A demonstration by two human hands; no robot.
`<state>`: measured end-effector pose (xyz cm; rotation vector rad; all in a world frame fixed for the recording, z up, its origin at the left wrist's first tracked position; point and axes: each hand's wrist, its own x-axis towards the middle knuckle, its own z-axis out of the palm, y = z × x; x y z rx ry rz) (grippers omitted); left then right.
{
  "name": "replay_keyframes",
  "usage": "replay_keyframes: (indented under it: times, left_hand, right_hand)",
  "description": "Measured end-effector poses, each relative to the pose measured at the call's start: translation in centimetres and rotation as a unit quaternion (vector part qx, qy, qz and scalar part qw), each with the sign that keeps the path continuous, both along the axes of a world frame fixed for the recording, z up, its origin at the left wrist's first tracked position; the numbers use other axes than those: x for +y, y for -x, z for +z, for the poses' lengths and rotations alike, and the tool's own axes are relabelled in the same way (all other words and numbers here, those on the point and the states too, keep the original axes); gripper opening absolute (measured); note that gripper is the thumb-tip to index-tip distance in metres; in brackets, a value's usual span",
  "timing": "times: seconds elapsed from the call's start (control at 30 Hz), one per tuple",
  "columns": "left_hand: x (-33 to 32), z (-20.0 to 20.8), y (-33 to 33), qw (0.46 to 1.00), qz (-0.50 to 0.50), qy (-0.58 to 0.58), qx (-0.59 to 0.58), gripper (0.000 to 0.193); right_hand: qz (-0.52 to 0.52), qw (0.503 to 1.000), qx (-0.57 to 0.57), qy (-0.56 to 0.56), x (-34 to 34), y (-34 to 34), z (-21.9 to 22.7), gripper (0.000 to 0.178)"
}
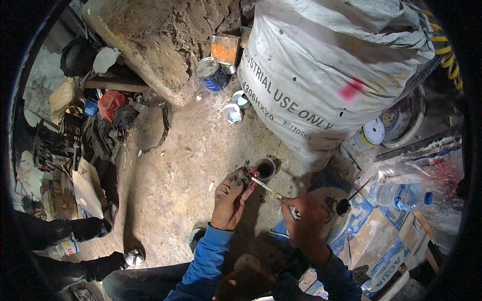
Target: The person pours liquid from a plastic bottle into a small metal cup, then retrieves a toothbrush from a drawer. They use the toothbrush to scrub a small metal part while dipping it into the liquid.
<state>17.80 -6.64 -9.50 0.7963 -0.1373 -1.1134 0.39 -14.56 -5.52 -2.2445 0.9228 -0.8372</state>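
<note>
Dirt floor: big white sack and small cup crowd both hands.

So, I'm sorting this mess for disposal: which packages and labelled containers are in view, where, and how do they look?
Big white woven sack, upper right, dark lettering, pink blotch.
Blue round tin can, top centre, lying tilted.
Clear plastic bottle, right, blue cap and label, on its side.
Flattened blue-and-white cardboard carton, lower right, under the right hand.
</note>
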Motion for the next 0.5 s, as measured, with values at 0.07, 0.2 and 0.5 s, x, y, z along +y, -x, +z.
replay_keyframes:
  times: [0.07, 0.2, 0.5]
  left_hand:
    - [0.0, 0.0, -0.1, 1.000, 0.004, 0.001, -0.004, 0.037]
    - [0.1, 0.0, -0.1, 0.997, -0.010, -0.050, -0.052, 0.045]
    - [-0.1, -0.2, 0.2, 0.999, 0.004, -0.033, -0.041, 0.043]
  right_hand:
    - [-0.034, 0.999, -0.016, -0.016, 0.0, -0.1, -0.1, 0.015]
    - [-0.020, 0.998, -0.050, 0.031, -0.3, -0.3, -0.1, 0.013]
    - [-0.042, 0.995, 0.019, -0.089, -0.2, 0.7, 1.6, 0.010]
